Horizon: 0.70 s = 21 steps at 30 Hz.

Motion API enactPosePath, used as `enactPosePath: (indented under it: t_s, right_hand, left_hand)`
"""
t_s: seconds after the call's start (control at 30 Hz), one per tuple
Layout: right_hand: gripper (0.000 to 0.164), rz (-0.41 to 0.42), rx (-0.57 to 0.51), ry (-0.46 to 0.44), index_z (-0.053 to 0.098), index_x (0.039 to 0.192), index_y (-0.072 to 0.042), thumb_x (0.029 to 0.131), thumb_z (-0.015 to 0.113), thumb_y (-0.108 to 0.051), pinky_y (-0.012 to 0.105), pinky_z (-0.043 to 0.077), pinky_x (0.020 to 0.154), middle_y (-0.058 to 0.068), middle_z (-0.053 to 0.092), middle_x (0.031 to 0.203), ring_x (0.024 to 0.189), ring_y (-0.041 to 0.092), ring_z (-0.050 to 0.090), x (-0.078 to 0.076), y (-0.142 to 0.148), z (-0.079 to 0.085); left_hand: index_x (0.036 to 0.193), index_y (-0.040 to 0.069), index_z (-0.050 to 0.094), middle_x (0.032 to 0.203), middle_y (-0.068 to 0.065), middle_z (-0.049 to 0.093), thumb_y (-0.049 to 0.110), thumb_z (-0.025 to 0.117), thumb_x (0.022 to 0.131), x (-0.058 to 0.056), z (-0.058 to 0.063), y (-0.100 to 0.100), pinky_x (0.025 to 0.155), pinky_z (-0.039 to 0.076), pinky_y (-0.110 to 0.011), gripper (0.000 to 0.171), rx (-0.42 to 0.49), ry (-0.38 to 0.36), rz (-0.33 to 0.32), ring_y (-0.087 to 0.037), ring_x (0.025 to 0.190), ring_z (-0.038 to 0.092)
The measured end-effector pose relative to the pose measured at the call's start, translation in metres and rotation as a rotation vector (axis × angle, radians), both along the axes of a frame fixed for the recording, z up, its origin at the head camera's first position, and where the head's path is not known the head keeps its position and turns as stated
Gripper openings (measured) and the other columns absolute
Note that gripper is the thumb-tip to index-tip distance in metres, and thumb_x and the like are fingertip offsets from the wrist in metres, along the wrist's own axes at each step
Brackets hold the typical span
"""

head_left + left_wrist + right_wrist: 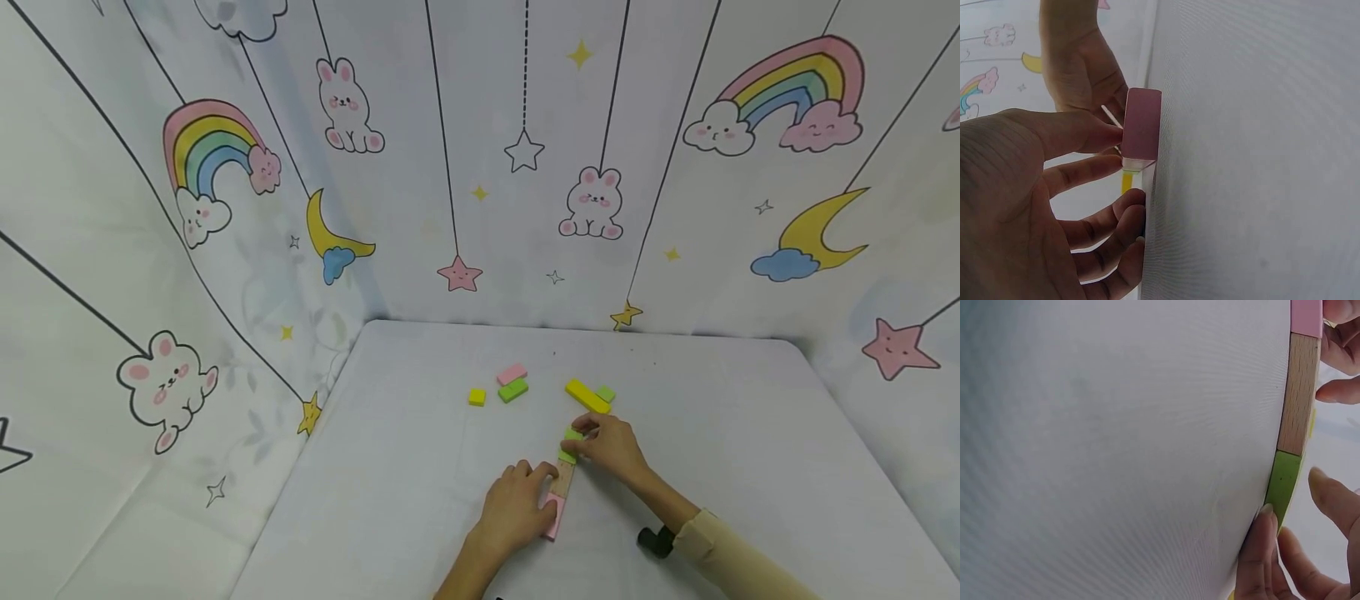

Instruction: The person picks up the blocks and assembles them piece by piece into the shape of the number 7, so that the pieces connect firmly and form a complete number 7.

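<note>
A row of small blocks runs away from me between both hands: a pink block (553, 528) at the near end, a bare wooden block (562, 480), then a green block (567, 457) with more green beyond. On the pink block rests the thumb of my left hand (512, 510), its index finger reaching along the wooden block. From the right, my right hand (613, 448) holds the green end, with fingertips (1265, 520) against its side at table level. In the left wrist view the pink block (1142, 125) shows end-on, hiding most of the row.
Beyond the row lie a long yellow block (587, 396) and a light green block (607, 394). Farther left are a yellow cube (477, 397), a green block (513, 390) and a pink block (512, 373). A black object (655, 542) is by the right sleeve.
</note>
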State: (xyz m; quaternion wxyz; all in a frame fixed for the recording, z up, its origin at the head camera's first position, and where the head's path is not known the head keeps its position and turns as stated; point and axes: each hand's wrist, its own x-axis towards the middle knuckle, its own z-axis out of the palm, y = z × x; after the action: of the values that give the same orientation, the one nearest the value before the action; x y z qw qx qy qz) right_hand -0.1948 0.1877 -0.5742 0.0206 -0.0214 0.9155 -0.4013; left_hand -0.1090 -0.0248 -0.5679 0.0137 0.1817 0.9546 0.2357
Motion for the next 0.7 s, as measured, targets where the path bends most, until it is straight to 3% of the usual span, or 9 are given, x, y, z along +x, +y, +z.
enactPosePath:
  t_s: [0.43, 0.7]
  right_hand:
    - [0.031, -0.056, 0.032, 0.144, 0.076, 0.11, -0.006, 0.09, 0.083, -0.028, 0.029, 0.053, 0.059, 0.009, 0.075, 0.102, 0.081, 0.021, 0.071, -0.013, 0.017, 0.007]
    - [0.028, -0.1, 0.086, 0.208, 0.075, 0.11, -0.005, 0.09, 0.083, -0.023, 0.032, 0.054, 0.065, 0.01, 0.074, 0.103, 0.089, 0.025, 0.069, -0.024, 0.018, 0.003]
  left_hand:
    - [0.124, 0.026, 0.068, 0.089, 0.003, 0.053, 0.029, 0.076, 0.088, 0.0, -0.001, -0.001, 0.058, 0.035, -0.025, 0.037, 0.012, 0.018, 0.001, -0.01, 0.073, 0.043]
    - [0.125, 0.027, 0.067, 0.089, 0.003, 0.053, 0.03, 0.076, 0.089, 0.0, -0.002, 0.0, 0.057, 0.034, -0.025, 0.037, 0.009, 0.001, 0.003, -0.009, 0.072, 0.041]
